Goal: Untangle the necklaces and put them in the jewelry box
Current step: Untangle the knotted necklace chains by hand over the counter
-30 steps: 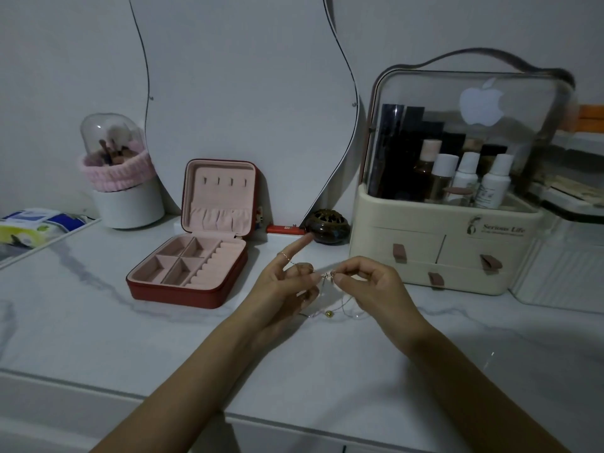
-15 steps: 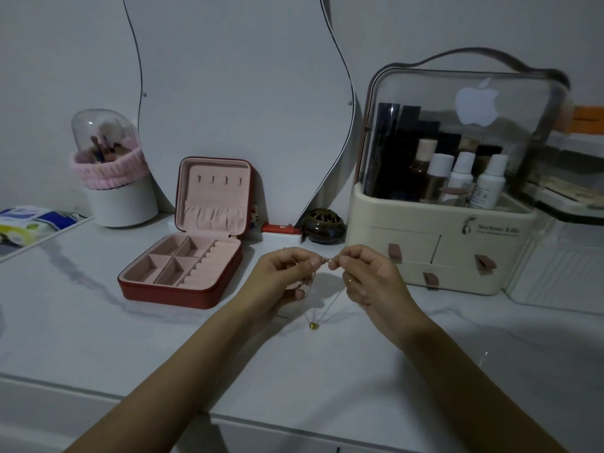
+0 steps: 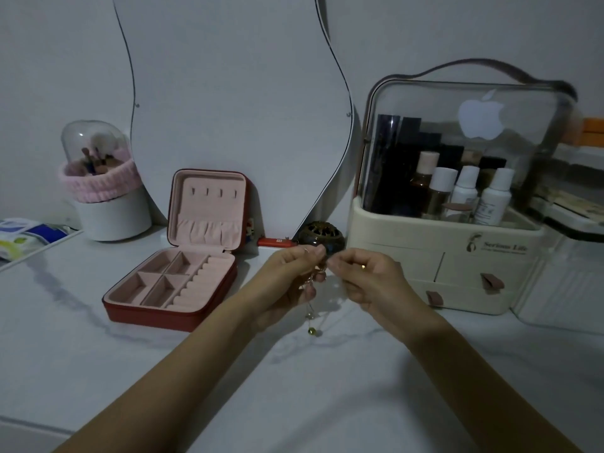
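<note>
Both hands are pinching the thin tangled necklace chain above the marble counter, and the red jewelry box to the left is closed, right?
Not quite: the head view shows the red jewelry box open, its lid upright and its pink compartments empty. The rest holds: the left hand and right hand pinch the thin tangled necklace chain above the marble counter.

Marble-look top, soft linings, clear plastic

The table [image 3: 98, 371] looks like smooth white marble with grey veins and a faint sheen. The jewelry box [image 3: 170, 317] has a matt red leather-like shell and a pink velvety cloth lining. The necklaces [image 3: 312, 308] are thin shiny metal chains with a glossy yellow-green bead. The cosmetics case [image 3: 425, 286] is smooth cream plastic under a clear glossy lid. A fluffy pink cloth band [image 3: 98, 188] wraps the brush holder.
</note>
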